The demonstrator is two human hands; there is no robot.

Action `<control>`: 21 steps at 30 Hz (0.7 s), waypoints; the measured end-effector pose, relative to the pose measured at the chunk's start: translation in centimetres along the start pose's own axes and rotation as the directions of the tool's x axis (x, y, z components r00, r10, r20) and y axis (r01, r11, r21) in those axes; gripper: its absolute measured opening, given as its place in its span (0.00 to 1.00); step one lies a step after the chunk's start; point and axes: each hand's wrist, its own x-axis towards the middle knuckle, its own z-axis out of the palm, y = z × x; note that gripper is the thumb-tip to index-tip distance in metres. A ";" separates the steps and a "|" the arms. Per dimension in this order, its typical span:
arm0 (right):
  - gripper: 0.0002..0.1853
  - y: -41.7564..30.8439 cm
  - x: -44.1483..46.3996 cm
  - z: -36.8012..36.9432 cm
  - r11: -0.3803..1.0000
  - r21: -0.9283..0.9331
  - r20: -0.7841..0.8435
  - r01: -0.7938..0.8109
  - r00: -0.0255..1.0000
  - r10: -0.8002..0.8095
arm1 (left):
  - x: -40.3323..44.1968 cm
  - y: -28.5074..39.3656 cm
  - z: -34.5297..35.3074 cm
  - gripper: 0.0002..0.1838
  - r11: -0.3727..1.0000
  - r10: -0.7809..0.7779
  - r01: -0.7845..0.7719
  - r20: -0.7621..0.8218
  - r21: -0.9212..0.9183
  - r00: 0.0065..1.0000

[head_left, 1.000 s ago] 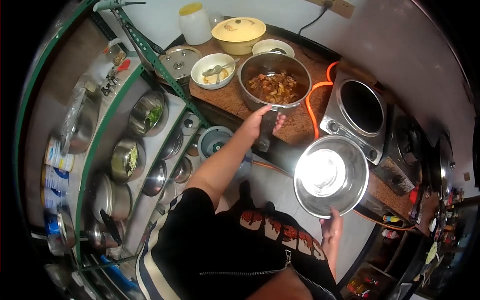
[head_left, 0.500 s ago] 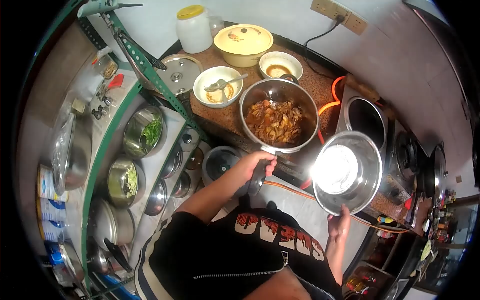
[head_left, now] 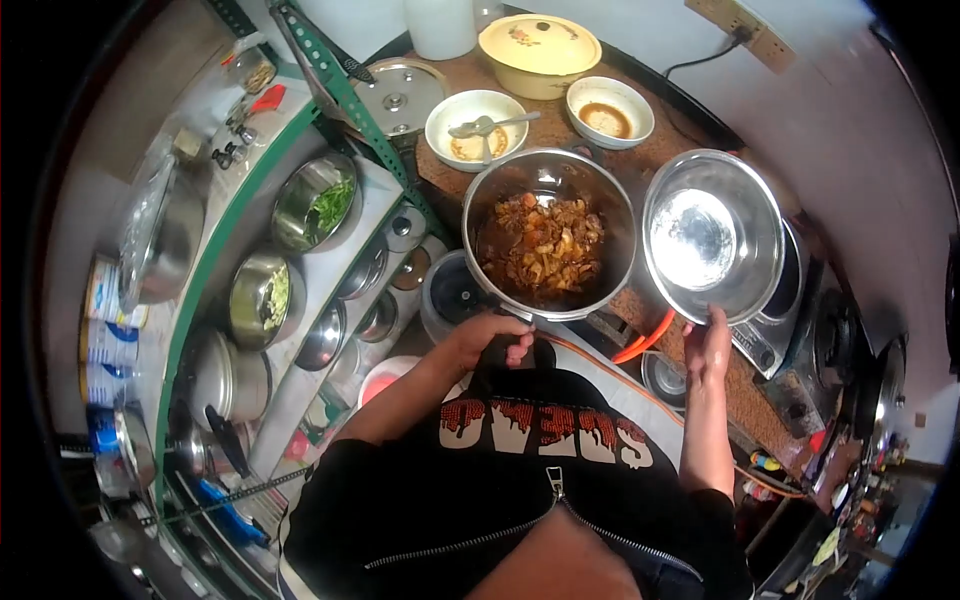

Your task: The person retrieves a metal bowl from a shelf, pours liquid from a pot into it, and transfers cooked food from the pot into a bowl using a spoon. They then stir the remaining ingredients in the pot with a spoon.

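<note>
My left hand is wrapped round the handle of a steel pot. Brown cooked meat chunks in sauce cover the pot's bottom. To its right, my right hand grips the near rim of a shiny metal basin, thumb over the edge. Nothing shows inside the basin except bright glare. Behind the pot stand a white bowl with spoons and brown residue, and a second white bowl with brown liquid.
A yellow lidded pot stands at the back of the counter. Left, a green-edged shelf carries a bowl of chopped greens and a bowl of pale chopped pieces. An orange hose runs by the counter edge. A stove is at right.
The basin has risen in view to beside the pot, my right hand with it. The pot appears nearer and larger, still held by my left hand. The whole view has shifted.
</note>
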 end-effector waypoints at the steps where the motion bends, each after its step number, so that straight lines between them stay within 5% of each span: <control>1: 0.12 0.1 1.0 0.1 1.000 -0.002 0.029 -0.003 1.000 0.003 | -0.6 -0.2 0.6 0.08 0.998 0.048 -0.047 -0.014 0.040 0.999; 11: 0.13 0.9 6.6 3.7 0.987 -0.151 0.184 -0.054 0.980 0.082 | -3.8 -2.8 3.9 0.07 0.977 0.209 -0.187 -0.295 0.100 0.932; 18: 0.16 2.3 7.6 6.8 0.955 -0.272 0.176 -0.116 0.970 0.168 | -4.9 -4.5 3.8 0.07 0.947 0.297 -0.267 -0.168 0.179 0.940; 21: 0.15 3.1 7.7 7.2 0.950 -0.292 0.220 -0.112 0.959 0.180 | -5.4 -5.5 4.0 0.07 0.941 0.328 -0.290 -0.256 0.175 0.910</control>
